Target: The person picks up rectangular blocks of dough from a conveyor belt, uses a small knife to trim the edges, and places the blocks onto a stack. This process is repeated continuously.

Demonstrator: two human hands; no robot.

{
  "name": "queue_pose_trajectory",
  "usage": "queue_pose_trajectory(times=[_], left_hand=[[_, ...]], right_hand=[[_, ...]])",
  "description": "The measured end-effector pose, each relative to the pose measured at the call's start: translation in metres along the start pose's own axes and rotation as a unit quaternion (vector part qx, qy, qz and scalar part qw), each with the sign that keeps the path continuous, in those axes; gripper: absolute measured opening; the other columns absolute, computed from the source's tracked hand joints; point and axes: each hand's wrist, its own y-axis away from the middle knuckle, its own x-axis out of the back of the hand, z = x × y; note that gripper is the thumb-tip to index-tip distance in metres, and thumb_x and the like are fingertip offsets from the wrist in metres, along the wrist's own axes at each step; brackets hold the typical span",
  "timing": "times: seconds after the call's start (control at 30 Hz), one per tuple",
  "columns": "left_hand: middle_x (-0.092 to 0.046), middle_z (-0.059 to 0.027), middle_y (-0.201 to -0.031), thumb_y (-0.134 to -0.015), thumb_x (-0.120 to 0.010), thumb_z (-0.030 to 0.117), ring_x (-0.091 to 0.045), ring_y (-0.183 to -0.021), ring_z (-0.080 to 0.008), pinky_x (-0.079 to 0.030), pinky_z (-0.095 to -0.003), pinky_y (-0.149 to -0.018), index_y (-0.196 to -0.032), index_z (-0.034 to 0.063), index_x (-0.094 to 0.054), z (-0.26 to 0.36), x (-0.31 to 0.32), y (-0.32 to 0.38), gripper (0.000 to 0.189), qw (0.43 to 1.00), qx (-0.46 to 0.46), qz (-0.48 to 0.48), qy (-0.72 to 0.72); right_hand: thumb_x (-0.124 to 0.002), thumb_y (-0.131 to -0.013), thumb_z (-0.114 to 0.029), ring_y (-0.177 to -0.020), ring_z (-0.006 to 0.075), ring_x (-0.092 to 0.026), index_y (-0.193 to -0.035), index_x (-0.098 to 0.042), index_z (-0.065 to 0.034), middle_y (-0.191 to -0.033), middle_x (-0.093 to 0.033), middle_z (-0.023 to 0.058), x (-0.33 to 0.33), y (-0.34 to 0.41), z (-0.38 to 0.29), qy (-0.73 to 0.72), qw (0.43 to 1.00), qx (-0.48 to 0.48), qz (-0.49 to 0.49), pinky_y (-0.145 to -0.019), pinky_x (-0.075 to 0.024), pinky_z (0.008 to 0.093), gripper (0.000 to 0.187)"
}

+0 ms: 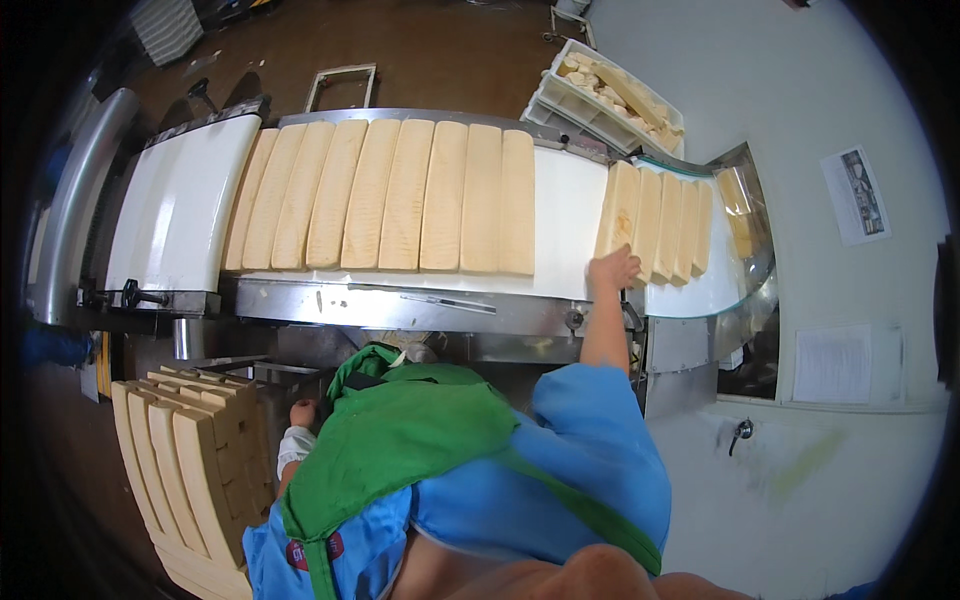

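My right hand point(615, 268) is at the near end of a long pale cheese loaf point(619, 206), its fingers curled over the loaf's right edge. That loaf is leftmost in a group on the white curved belt point(679, 300), with several more loaves point(667, 225) close on its right. Farther left, a row of similar loaves point(401, 195) lies side by side across the white conveyor belt point(566, 217). Low beside my body hangs my left hand point(304, 412), near a tall stack of loaves point(191, 465). Its fingers look curled, but their inner side is hidden.
A metal rail point(360, 304) borders the conveyor's near side, with a thin knife-like tool point(450, 304) on it. Behind stands a white crate point(562, 97) of cheese pieces. Clear plastic strips point(754, 195) hang at a wall opening on the right. A steel roller-like bar point(82, 210) stands left.
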Motion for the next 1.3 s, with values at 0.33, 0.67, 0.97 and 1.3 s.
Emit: queue_pose_trajectory(times=[0.33,0.67,0.97,1.3], left_hand=[[-0.070,-0.0174,-0.089,-0.081,-0.065,0.029,-0.067,-0.087,-0.0310,-0.051,-0.0399,-0.078,-0.090,0.0066,-0.073,-0.006,-0.015,-0.007,0.025,0.999,0.017,-0.011,-0.040],[-0.069,-0.0203,-0.090,-0.081,-0.064,0.032,-0.066,-0.089,-0.0347,-0.050,-0.0414,-0.081,-0.092,0.0015,-0.070,0.003,-0.031,-0.004,0.034,0.997,0.030,-0.013,-0.069],[-0.069,-0.0198,-0.092,-0.081,-0.065,0.032,-0.066,-0.089,-0.0336,-0.050,-0.0405,-0.082,-0.096,0.0010,-0.069,0.026,-0.023,-0.004,0.035,0.999,0.038,-0.016,-0.001],[-0.069,-0.0184,-0.090,-0.076,-0.068,0.028,-0.067,-0.086,-0.0302,-0.051,-0.0400,-0.080,-0.089,0.0024,-0.071,0.039,-0.011,0.030,0.029,0.996,0.089,-0.006,-0.003]], right_hand=[[-0.076,-0.060,-0.041,-0.128,0.0392,-0.034,-0.138,-0.031,0.0039,-0.132,-0.039,0.0258,0.001,0.042,-0.022,-0.024,0.992,-0.090,-0.087,-0.101,-0.0392,0.0465,0.101],[-0.058,-0.094,-0.036,-0.114,0.0245,-0.055,-0.135,-0.044,-0.0079,-0.124,-0.057,0.0100,-0.007,0.013,0.040,-0.749,0.410,-0.141,-0.500,-0.091,-0.0471,0.0481,0.052],[-0.063,-0.091,-0.031,-0.111,0.0210,-0.057,-0.134,-0.047,-0.0026,-0.124,-0.058,0.0105,-0.020,0.024,-0.026,-0.518,0.706,0.081,-0.476,-0.090,-0.0456,0.0366,0.054],[-0.058,-0.081,-0.060,-0.128,0.0430,-0.036,-0.139,-0.043,-0.0047,-0.136,-0.041,0.0303,-0.004,0.120,-0.112,-0.206,0.823,0.528,-0.037,-0.108,-0.0259,0.0519,0.081]])
